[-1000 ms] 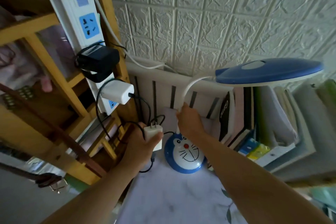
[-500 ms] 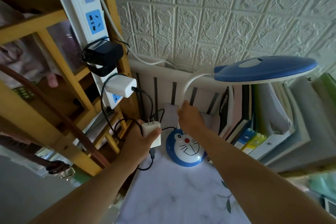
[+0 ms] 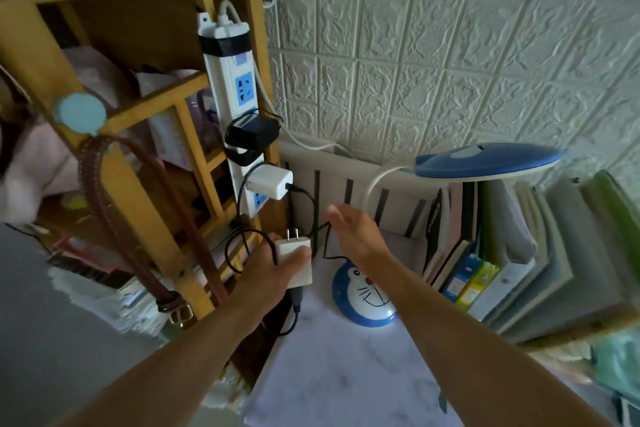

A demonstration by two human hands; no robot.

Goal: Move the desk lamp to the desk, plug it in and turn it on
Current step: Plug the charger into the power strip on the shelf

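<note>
The desk lamp stands on the marble-patterned desk (image 3: 339, 378): a round blue base with a cartoon cat face (image 3: 363, 302), a white bendy neck and a flat blue head (image 3: 485, 161) hanging to the right. My left hand (image 3: 273, 263) grips the lamp's white plug adapter (image 3: 294, 258), prongs pointing up, its black cable trailing below. My right hand (image 3: 353, 229) hovers open above the base, off the neck. A white power strip (image 3: 235, 107) with blue sockets is strapped upright to the wooden shelf post, above the adapter.
A black adapter (image 3: 252, 132) and a white charger (image 3: 270, 180) fill two sockets of the strip; the top blue socket is free. Books and folders (image 3: 519, 253) lean at the right. A brown belt (image 3: 138, 218) hangs off the wooden shelf (image 3: 114, 156). A textured wall lies behind.
My right hand has let go of the lamp's neck and opened. The view has tilted upward, showing the whole power strip. The left hand still holds the adapter at about the same spot.
</note>
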